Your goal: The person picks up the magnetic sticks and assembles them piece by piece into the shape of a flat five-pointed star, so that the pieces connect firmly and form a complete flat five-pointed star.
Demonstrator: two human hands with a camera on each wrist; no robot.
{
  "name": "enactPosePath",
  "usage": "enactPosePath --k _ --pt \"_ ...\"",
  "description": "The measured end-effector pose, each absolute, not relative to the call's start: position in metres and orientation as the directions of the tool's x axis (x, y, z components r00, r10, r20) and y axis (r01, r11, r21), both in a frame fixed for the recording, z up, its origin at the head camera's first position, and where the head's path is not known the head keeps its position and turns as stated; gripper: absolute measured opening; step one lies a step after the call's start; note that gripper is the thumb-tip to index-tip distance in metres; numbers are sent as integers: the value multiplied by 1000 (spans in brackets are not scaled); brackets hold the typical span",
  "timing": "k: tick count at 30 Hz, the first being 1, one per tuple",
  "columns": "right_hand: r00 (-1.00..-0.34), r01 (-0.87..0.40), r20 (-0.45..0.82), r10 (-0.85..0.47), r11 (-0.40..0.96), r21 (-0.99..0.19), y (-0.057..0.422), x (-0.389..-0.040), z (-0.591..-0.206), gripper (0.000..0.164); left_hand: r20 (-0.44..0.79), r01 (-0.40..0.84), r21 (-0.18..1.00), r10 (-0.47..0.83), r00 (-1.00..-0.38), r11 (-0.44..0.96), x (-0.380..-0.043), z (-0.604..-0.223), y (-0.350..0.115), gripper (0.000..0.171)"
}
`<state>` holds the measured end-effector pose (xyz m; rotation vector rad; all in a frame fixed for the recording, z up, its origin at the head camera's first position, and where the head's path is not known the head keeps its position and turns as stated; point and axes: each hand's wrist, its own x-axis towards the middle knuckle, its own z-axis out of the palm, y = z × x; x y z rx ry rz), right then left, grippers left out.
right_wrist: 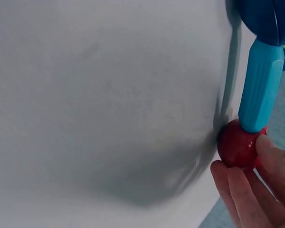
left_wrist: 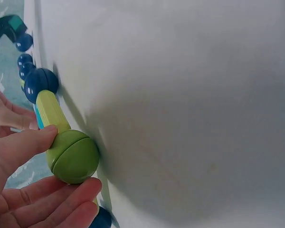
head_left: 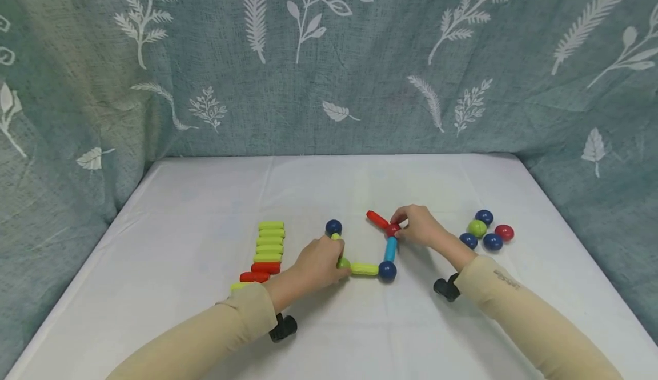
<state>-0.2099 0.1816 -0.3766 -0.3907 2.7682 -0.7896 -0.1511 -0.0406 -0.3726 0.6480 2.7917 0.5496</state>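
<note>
Curtained-off space, leaf-print curtain [head_left: 380,37], white-covered table [head_left: 177,237]; room type unclear

Green ball [left_wrist: 73,159], lime rod [head_left: 364,269], navy ball [head_left: 387,271], cyan rod [head_left: 390,249], red ball [right_wrist: 236,143], end to end, L-shaped

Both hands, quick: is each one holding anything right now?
Left hand: closed, holding the green ball.
Right hand: closed, holding the red ball.
</note>
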Motion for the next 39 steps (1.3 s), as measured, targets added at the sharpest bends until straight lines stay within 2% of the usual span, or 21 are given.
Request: enactPosePath --k 8,11,17,22,28,39 --pt "-933 -193 -155 -324 816 -545 176 -213 -375 22 -151 357 404 446 -882 843 -154 -362 -58 26" --pt "-936 -174 -166 -310 818 -548 175 -213 -374 22 -129 341 359 408 -904 869 -166 -351 -77 34" --pt "-938 -172 -164 -305 820 -546 174 -215 -374 22 -86 294 305 334 -939 906 -197 -349 -128 27" --pt "-935 -172 -175 -310 823 -542 174 -215 -374 21 -158 232 278 282 -946 932 -214 -364 -159 27" --pt "-939 -174 -165 -302 832 -527 174 -216 -372 21 -234 219 300 294 -927 928 -221 -369 -167 27" --pt "-939 -188 -147 -310 823 -537 173 -215 -378 20 -224 221 267 283 -932 938 -230 -368 -167 20"
